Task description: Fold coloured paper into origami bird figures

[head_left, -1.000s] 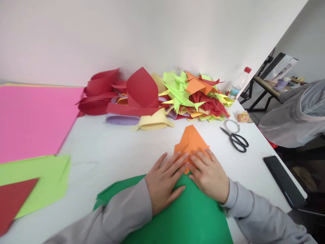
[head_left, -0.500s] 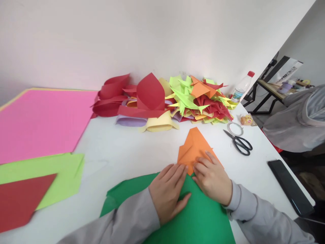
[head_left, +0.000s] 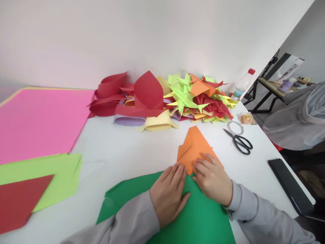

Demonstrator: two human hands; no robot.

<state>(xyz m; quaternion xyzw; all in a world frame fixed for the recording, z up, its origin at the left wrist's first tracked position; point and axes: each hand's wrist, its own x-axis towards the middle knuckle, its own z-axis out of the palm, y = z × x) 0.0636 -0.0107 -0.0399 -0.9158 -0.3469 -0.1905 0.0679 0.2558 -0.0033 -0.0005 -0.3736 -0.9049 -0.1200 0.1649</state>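
A folded orange paper (head_left: 196, 142) lies on the white table, its lower tip over the top edge of a green paper sheet (head_left: 203, 217). My left hand (head_left: 170, 193) rests flat on the green sheet, thumb spread, fingertips touching the orange paper's lower left edge. Curled over the lower right part of the orange paper, my right hand (head_left: 212, 178) has its fingers closed on it, with the thumb tucked low. Both palms and the paper under the fingers are hidden.
Pink sheets (head_left: 45, 122), light green paper (head_left: 61, 183) and red paper (head_left: 22, 200) lie left. Behind are red paper shapes (head_left: 149, 91) and a folded-paper pile (head_left: 188, 96). Scissors (head_left: 240, 142), a tape roll (head_left: 235, 127), a bottle (head_left: 240, 86) and a black phone-like slab (head_left: 289, 186) are right.
The hands and the orange paper have hardly moved; my right fingers lie slightly lower on it. The whole view has shifted a little.
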